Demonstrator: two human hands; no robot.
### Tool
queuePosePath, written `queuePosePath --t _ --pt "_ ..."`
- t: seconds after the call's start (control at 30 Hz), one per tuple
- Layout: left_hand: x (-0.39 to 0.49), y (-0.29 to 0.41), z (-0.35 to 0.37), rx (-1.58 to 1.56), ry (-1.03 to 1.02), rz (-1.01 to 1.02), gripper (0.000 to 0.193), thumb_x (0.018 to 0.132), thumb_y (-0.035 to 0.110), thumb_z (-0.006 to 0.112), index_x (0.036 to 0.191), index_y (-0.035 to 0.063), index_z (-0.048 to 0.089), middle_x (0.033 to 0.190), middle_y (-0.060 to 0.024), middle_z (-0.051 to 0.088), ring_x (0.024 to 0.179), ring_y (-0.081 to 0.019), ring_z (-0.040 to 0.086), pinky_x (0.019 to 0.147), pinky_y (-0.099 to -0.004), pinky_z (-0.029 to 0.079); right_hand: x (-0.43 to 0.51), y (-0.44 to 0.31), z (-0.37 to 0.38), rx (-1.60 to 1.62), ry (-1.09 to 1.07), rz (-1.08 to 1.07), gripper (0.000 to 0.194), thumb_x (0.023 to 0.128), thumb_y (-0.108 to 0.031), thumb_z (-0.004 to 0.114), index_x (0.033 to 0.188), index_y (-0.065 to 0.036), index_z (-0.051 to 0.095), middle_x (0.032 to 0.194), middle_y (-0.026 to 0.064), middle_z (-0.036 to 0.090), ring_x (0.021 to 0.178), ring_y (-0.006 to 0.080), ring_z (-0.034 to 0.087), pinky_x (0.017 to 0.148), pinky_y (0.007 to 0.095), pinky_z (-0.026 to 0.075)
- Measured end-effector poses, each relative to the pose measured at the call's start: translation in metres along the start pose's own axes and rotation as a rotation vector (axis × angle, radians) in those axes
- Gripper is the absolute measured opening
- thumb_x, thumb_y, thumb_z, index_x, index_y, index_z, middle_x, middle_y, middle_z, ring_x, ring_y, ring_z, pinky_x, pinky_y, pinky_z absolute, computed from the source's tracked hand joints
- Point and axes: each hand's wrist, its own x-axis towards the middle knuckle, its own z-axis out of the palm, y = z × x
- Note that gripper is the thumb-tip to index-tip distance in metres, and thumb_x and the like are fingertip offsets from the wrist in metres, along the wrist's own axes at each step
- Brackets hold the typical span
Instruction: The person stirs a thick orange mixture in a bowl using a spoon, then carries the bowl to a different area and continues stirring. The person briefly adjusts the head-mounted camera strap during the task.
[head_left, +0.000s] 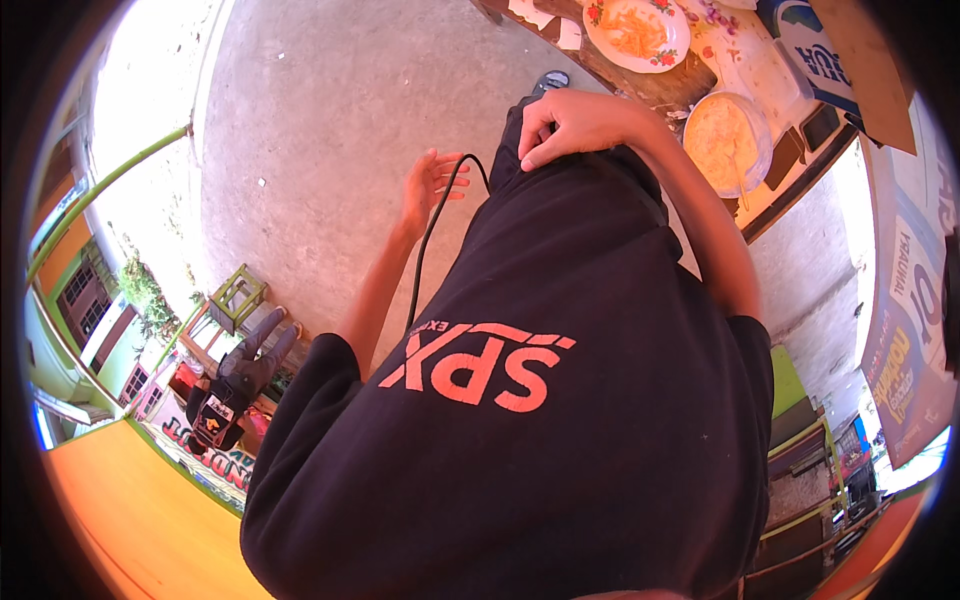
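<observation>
My left hand (437, 184) is held out above the concrete floor, fingers apart and nothing in it. A thin black cable (424, 259) loops up from my chest and crosses in front of those fingers; I see no grip on it. My right hand (574, 124) is at the lower front of my black shirt (585, 247), thumb and curled fingers closed on the dark cloth near the hem. Part of its fingertips is hidden. Beyond it, on a wooden table (675, 82), are a flower-rimmed plate (637, 34) of orange shreds and a tub (726, 146) of pale orange mixture with a spoon.
An Aqua carton (814, 56) and a dark phone-like slab (820, 126) are on the table's right side. Printed banners (911, 300) hang at the right. At the left, a person (232, 390) sits near a green wooden stool (238, 298). An orange surface (150, 517) fills the lower left.
</observation>
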Motion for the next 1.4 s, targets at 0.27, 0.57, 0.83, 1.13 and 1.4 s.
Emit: queuePosePath --t 0.27,0.57,0.83,1.13,1.4 --pt "0.017 0.053 0.04 0.813 -0.229 -0.015 0.056 0.108 0.046 0.044 0.139 0.0029 0.062 0.133 -0.0136 0.068 0.123 -0.0255 0.063 0.103 -0.0409 0.047 -0.041 0.021 0.026 0.203 0.328 -0.126 0.03 0.095 -0.028 0.075 0.112 -0.004 0.076 0.107 0.0036 0.072 0.094 0.0123 0.065 0.082 0.028 0.051" --pt "0.029 0.023 0.021 1.281 -0.449 0.88 0.041 0.101 0.032 0.059 0.129 0.002 0.059 0.116 -0.0193 0.069 0.111 -0.0356 0.065 0.092 -0.0397 0.051 -0.156 0.058 0.075 0.518 1.106 -0.011 0.032 0.103 -0.028 0.065 0.122 -0.003 0.073 0.118 0.0061 0.074 0.106 0.0138 0.067 0.098 0.029 0.05" --pt "0.065 0.048 0.059 1.408 -0.689 0.753 0.041 0.101 0.032 0.06 0.129 0.0022 0.059 0.117 -0.019 0.069 0.111 -0.0355 0.065 0.093 -0.0399 0.051 -0.206 0.152 0.181 0.679 1.586 0.294 0.042 0.102 -0.037 0.064 0.115 0.002 0.074 0.108 0.0076 0.075 0.103 0.0144 0.068 0.095 0.0296 0.052" --pt "0.082 0.064 0.109 1.556 -0.812 0.598 0.041 0.1 0.031 0.062 0.129 0.0024 0.059 0.118 -0.0187 0.068 0.112 -0.0354 0.064 0.093 -0.0402 0.051 -0.186 0.164 0.286 1.202 1.435 0.646 0.038 0.096 -0.036 0.071 0.102 0.002 0.073 0.089 0.0088 0.076 0.074 0.0168 0.073 0.074 0.0298 0.058" --pt "0.075 0.075 0.135 1.67 -0.799 0.456 0.041 0.099 0.031 0.063 0.128 0.0025 0.059 0.119 -0.0184 0.068 0.113 -0.0353 0.064 0.093 -0.0404 0.051 -0.201 0.143 0.28 1.341 2.022 0.181 0.035 0.102 -0.028 0.064 0.118 0.002 0.071 0.104 0.015 0.078 0.094 0.0205 0.076 0.092 0.0323 0.058"
